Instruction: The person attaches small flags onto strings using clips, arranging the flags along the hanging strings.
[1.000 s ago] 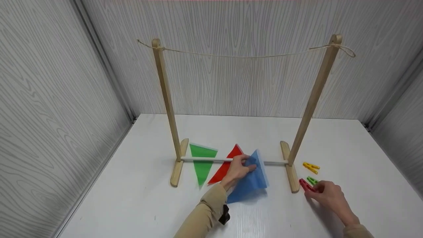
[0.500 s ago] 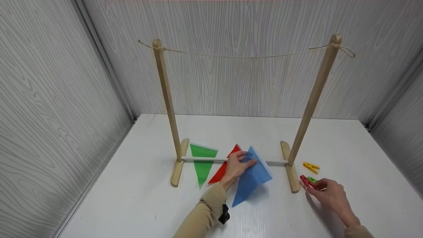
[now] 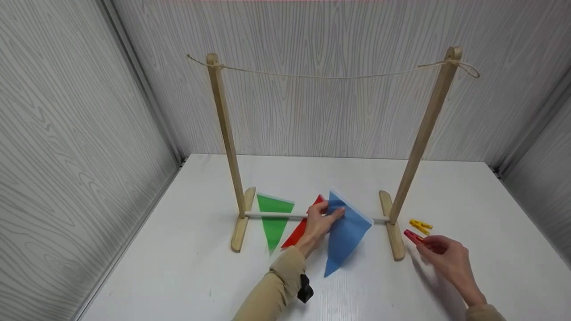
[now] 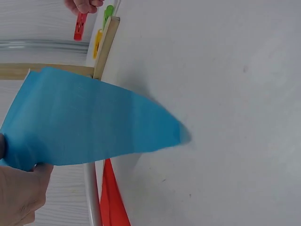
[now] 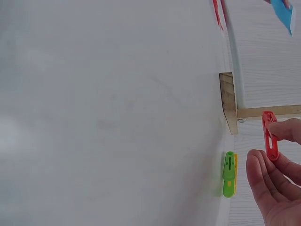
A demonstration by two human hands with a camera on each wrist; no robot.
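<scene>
A blue triangular pennant (image 3: 345, 234) hangs from my left hand (image 3: 317, 224), whose thumb and fingers pinch it near the corner of its white-edged top. Its tip points down towards the table. Between finger and thumb my right hand (image 3: 448, 258) holds a red clothespin (image 5: 270, 136), lifted off the table beside the stand's right foot. A green clothespin (image 5: 229, 174) lies below that hand, hidden from the head view, with a yellow clothespin (image 3: 420, 226) just beyond it. Behind my left hand lies a red pennant (image 3: 296, 235), partly covered. Farther left, a green pennant (image 3: 275, 214) lies flat.
A wooden stand has a left post (image 3: 226, 138), a right post (image 3: 424, 133) and a white crossbar (image 3: 281, 215) low between them. A slack string (image 3: 330, 77) runs between the post tops. Patterned panels (image 3: 321, 116) enclose the white table (image 3: 178, 267).
My left hand has raised the blue pennant slightly and turned it, so its tip hangs more steeply. The right hand has lifted the red clothespin upward, over the green one.
</scene>
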